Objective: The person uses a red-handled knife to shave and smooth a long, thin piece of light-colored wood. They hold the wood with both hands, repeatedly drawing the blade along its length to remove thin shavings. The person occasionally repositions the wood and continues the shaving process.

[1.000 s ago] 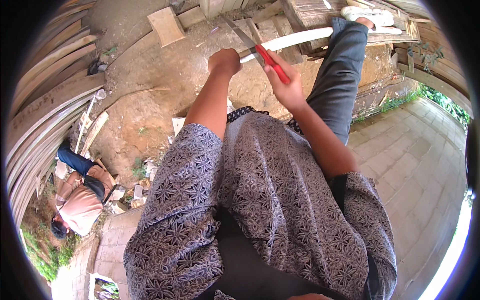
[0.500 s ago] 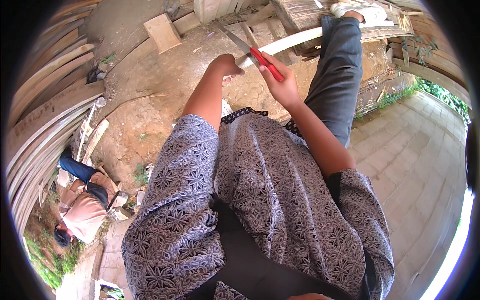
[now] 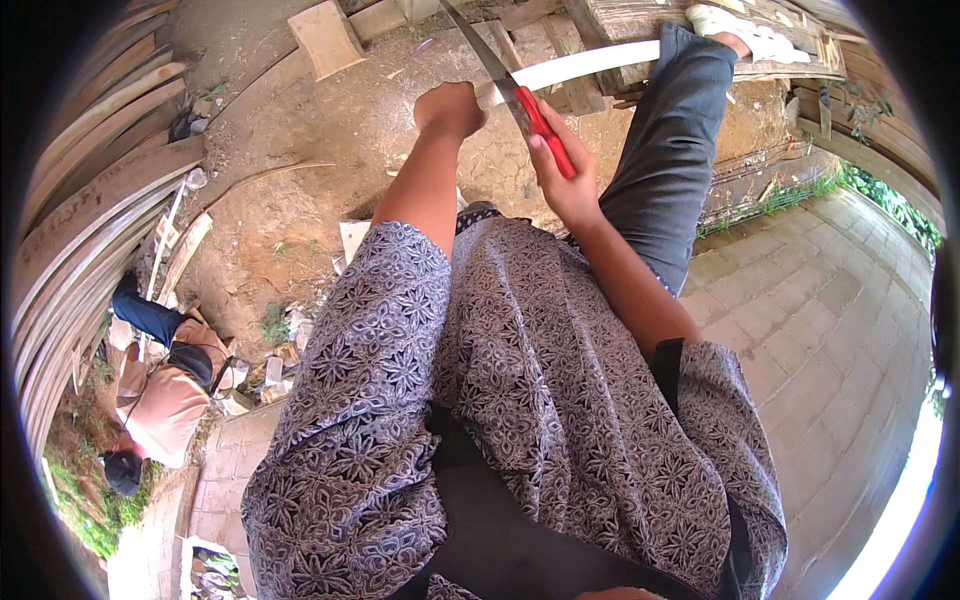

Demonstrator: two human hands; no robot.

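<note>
My left hand [image 3: 450, 108] is closed around the near end of a long pale strip [image 3: 585, 66]. It runs off to the right, curved in this view, and passes by my right leg [image 3: 665, 150]. My right hand [image 3: 568, 175] grips the red handle of a saw [image 3: 545, 132], whose long, narrow grey blade points away and to the left. That blade crosses the strip just right of my left fist; whether it touches the strip I cannot tell. The teeth are too small to make out.
My right foot, in a white shoe [image 3: 745, 35], rests on rough planks [image 3: 620, 18]. A wooden block [image 3: 326, 40] lies on the dirt ahead. Stacked boards [image 3: 75, 215] line the left. Another person [image 3: 165, 405] is low down at the left among wood scraps. Paving [image 3: 815, 300] covers the right.
The saw has moved slightly right and nearer to me, its blade now steeper. My left fist has shifted a little farther away, still on the strip. The view has tilted slightly.
</note>
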